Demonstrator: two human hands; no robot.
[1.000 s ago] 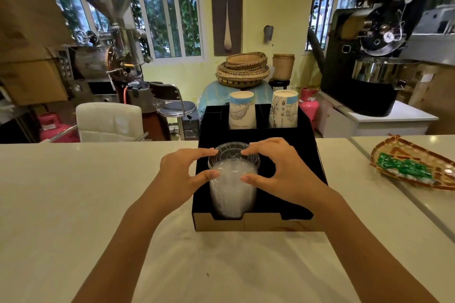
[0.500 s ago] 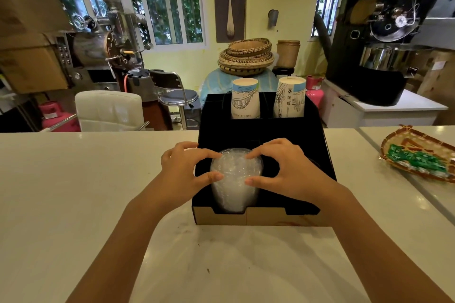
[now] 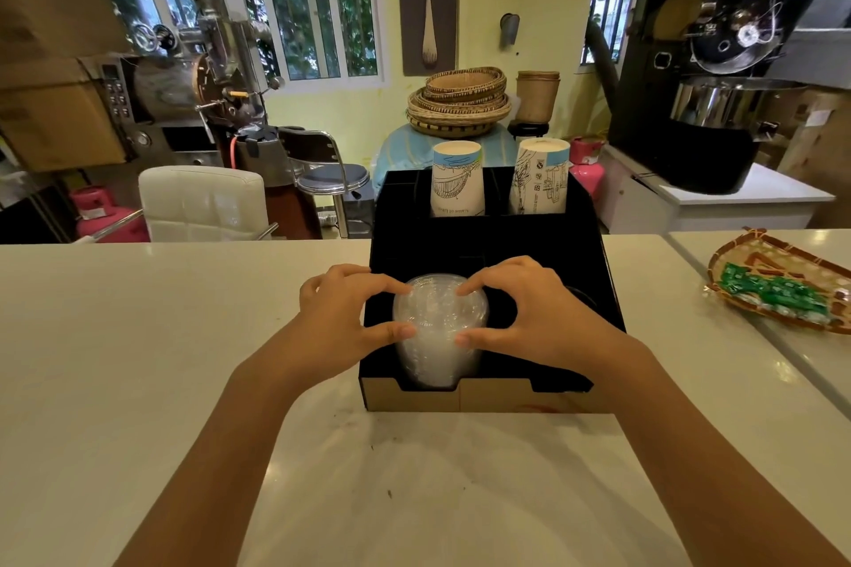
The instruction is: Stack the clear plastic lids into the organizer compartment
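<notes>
A stack of clear plastic lids (image 3: pixel 437 327) stands in the front left compartment of a black cardboard organizer (image 3: pixel 598 290) on the white counter. My left hand (image 3: pixel 343 318) grips the stack's left side with thumb and forefinger. On the other side my right hand (image 3: pixel 529 313) holds it the same way. The lower part of the stack sits inside the compartment, showing through the cut-out in the organizer's front wall.
Two stacks of printed paper cups (image 3: pixel 457 177) (image 3: pixel 539 175) stand in the organizer's back compartments. A woven tray (image 3: pixel 755 262) with green packets lies on the counter at the right. Coffee roasters, a chair and stools stand behind the counter.
The lid stack has sunk lower into the front left compartment, with both hands following it down. The view has shifted slightly.
</notes>
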